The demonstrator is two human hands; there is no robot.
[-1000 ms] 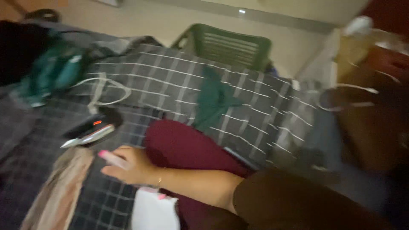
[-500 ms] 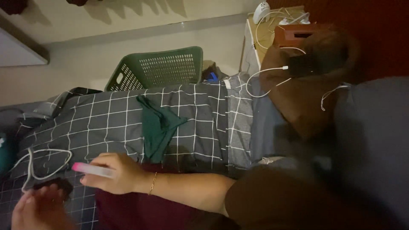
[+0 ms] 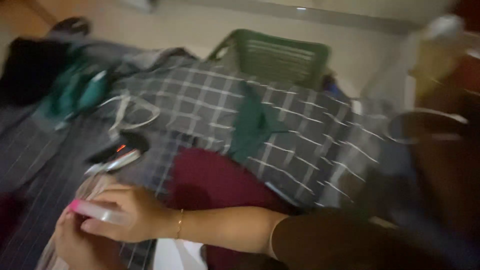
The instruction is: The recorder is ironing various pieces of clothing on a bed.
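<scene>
A slim, pale translucent tube with a bright pink cap is pinched in the grip of the right hand, the fingers closed around its body while the pink end is pointed toward the lower left. The tube is held low in the view, just above the bed. The left hand is seen directly beneath it, touching the right hand from below; whether its own grip is closed or loose cannot be told, since the fingers are blurred and partly covered. A thin gold bracelet is worn on the right wrist, and a dark brown sleeve is seen further up the arm. Beside the wrist a dark red cloth is spread, and a white piece of fabric lies below it. Just above the hands a dark device with a small orange light is laid on the grey checked bedspread. Further out, a green garment, a white cord and a teal cloth are scattered over the bedspread, and a green plastic laundry basket stands on the floor beyond it.
</scene>
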